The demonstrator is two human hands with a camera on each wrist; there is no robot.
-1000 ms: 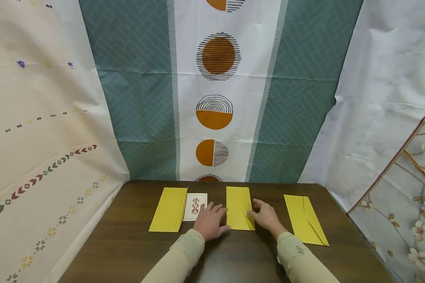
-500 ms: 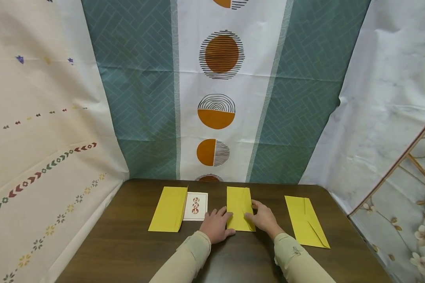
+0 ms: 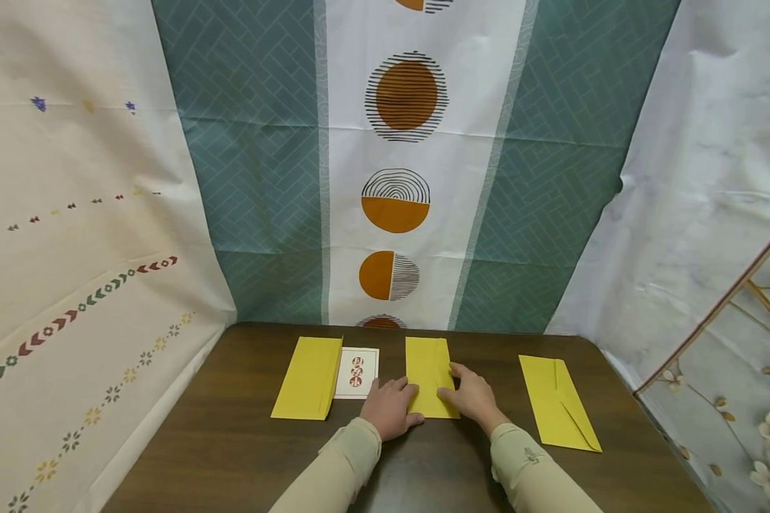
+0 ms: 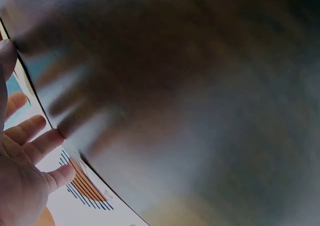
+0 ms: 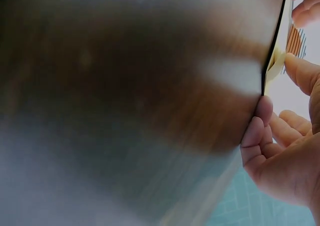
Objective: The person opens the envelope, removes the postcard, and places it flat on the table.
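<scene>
A yellow envelope [image 3: 426, 363] lies on the brown table between my hands, its flap seam along the right side. My left hand [image 3: 388, 410] rests at its lower left edge, fingers loosely extended and touching it. From the right, my right hand [image 3: 476, 397] touches the envelope with the thumb on its face and the fingers at its right edge. In the right wrist view, the thumb [image 5: 302, 73] meets a slightly raised part of the yellow envelope [image 5: 275, 65], while the other fingers sit on the table. The left wrist view shows the left hand [image 4: 22, 181] with fingers spread.
To the left lies another yellow envelope [image 3: 304, 377], partly beside a white card [image 3: 357, 374] with red round marks. A third yellow envelope [image 3: 560, 402] lies at the right of the table [image 3: 231, 442]. Patterned cloths [image 3: 263, 178] hang behind and at both sides.
My left hand has moved right to the middle envelope. The right hand has come onto its right side, and the envelope has slid slightly left.
</scene>
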